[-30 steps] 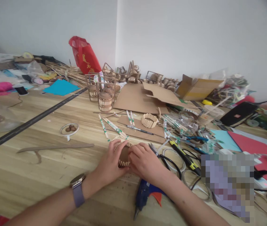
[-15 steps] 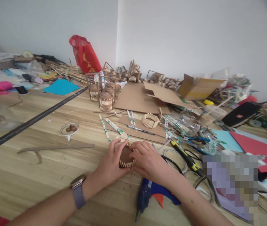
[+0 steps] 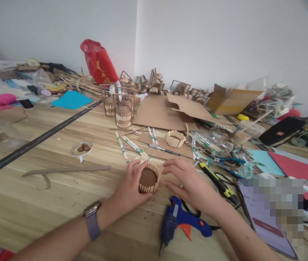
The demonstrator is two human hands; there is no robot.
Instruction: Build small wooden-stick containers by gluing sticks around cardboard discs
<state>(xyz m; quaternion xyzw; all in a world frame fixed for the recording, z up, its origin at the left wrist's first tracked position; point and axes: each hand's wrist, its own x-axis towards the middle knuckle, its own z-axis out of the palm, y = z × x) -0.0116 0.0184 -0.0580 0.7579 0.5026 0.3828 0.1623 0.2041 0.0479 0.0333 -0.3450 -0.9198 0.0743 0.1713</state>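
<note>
My left hand [image 3: 132,186] is curled round the left side of a small round basket [image 3: 148,178], which has a brown base and a wall of short wooden sticks. The basket rests on the table. My right hand [image 3: 188,181] is off to its right, fingers apart, with nothing in it. Below that hand lies a blue glue gun [image 3: 174,221] with an orange trigger, its nozzle towards me. A second ring of sticks [image 3: 175,139] sits farther back on a piece of cardboard [image 3: 162,151].
Paper-wrapped sticks [image 3: 134,145] and a pen [image 3: 163,149] lie beyond the basket. Finished-looking stick baskets with handles [image 3: 123,116] stand behind. To the right are a yellow-black tool [image 3: 219,183], cables and a tablet [image 3: 262,221]. A brown strip [image 3: 69,169] lies left.
My right hand has let go of the basket and moved right, its fingers opening. My left hand keeps its hold. More of the basket's inside and the glue gun now shows.
</note>
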